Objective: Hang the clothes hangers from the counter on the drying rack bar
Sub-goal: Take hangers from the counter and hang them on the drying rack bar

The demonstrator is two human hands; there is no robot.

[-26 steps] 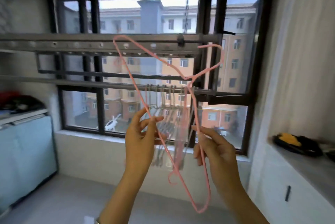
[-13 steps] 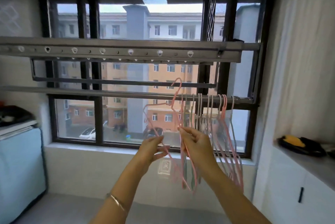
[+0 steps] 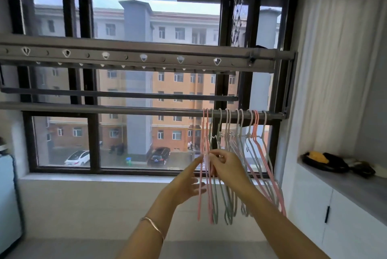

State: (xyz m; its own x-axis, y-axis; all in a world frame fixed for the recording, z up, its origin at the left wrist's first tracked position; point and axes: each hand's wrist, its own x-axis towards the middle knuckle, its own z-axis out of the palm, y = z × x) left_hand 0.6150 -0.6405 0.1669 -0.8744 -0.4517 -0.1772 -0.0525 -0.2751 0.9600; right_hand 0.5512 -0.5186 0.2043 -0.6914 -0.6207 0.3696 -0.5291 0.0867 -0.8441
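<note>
Hooks sit over the drying rack bar (image 3: 125, 110) now. In the head view, the pink hangers (image 3: 204, 133) that I was holding up loose in front of the window a second ago hang at the left end of the row of hangers (image 3: 240, 133), right against the grey-green one beside them. My right hand (image 3: 228, 167) pinches their wire partway down and steadies them. My left hand (image 3: 184, 187) is released, fingers straight, with the index tip just touching the outermost pink wire.

So I judge this lot as hung: the bar carries the weight, and my grip only stops the swing. What remains is to let go without dragging the hooks sideways along the bar.

The table (image 3: 345, 183) runs along my right. On the part I can see lies only a dark bundle with a yellow patch (image 3: 316, 157). No hangers show there, so I cannot tell whether more are waiting.
</note>
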